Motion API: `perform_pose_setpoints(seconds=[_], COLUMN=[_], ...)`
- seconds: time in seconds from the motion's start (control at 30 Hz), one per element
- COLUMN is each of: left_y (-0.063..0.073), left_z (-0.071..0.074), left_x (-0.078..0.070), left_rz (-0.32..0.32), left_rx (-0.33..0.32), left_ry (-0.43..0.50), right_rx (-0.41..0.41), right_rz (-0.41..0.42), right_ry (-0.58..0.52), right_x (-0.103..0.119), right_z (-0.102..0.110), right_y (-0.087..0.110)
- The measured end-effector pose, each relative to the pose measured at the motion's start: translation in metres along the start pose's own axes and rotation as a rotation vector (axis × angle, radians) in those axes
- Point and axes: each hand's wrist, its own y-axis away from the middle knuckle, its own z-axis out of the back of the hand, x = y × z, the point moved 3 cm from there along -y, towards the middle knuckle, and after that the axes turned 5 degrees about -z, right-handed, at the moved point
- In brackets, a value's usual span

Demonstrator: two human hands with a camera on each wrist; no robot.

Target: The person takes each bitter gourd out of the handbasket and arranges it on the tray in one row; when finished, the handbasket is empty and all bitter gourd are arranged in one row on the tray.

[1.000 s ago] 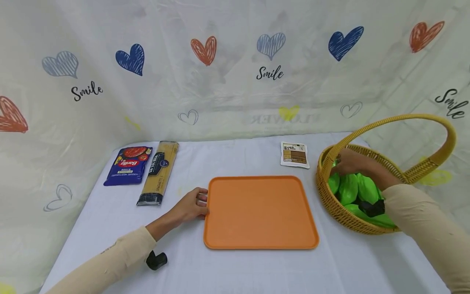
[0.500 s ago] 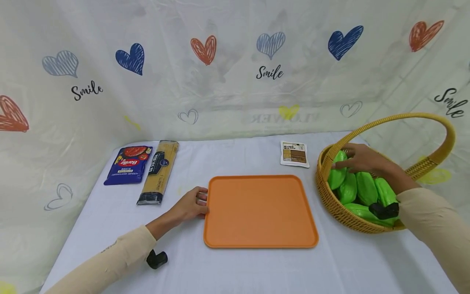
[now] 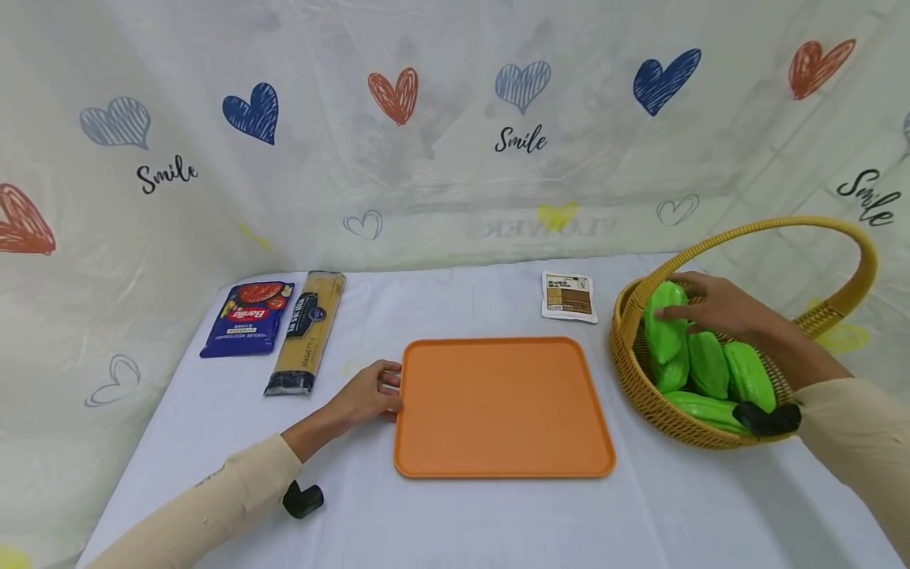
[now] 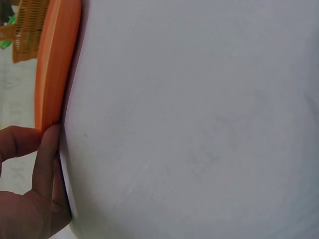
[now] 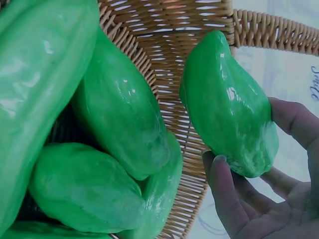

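Observation:
At the right in the head view, my right hand (image 3: 720, 307) holds a glossy green papaya (image 3: 665, 322) between thumb and fingers, raised over the wicker basket (image 3: 635, 393). In the right wrist view the papaya (image 5: 229, 109) has its narrow end up, with fingertips at its lower end. Several more green papayas (image 5: 119, 104) lie in the basket. My left hand (image 3: 366, 395) pinches the left rim of an orange tray (image 3: 505, 407) lying flat on the table. The left wrist view shows thumb and fingers (image 4: 47, 154) at the tray's edge.
A blue Barilla pouch (image 3: 247, 320) and a pack of spaghetti (image 3: 307, 332) lie at the left. A small white and brown packet (image 3: 569, 297) lies behind the tray. The basket's tall handle (image 3: 764, 225) arches over its opening. A printed curtain hangs behind.
My right hand has come up from inside the basket with a papaya, and the forearm has shifted right. My left hand and the tray stay in place.

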Motion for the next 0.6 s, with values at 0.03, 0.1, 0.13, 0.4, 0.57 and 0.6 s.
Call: perform_pose_setpoints(seconds=[0.03, 0.1, 0.13, 0.4, 0.57, 0.6], left_y=[0.000, 0.000, -0.001, -0.003, -0.003, -0.003], left_z=[0.000, 0.001, 0.001, 0.002, -0.001, -0.001], left_x=[0.000, 0.000, 0.000, 0.001, 0.003, 0.003], left_rz=[0.001, 0.000, -0.002, 0.003, 0.009, 0.010], left_rx=[0.002, 0.002, 0.004, 0.013, 0.004, 0.001], left_ry=[0.002, 0.008, 0.011, 0.035, 0.029, 0.028], right_rx=[-0.003, -0.011, -0.015, -0.040, -0.039, -0.039], right_rz=[-0.001, 0.008, 0.014, 0.080, 0.080, 0.083], right_ry=[0.004, 0.012, 0.016, 0.004, 0.014, 0.020], right_x=[0.000, 0.001, 0.001, 0.009, 0.011, 0.011], right_z=[0.000, -0.001, -0.001, -0.003, -0.003, -0.004], right_y=[0.002, 0.006, 0.008, 0.023, 0.035, 0.038])
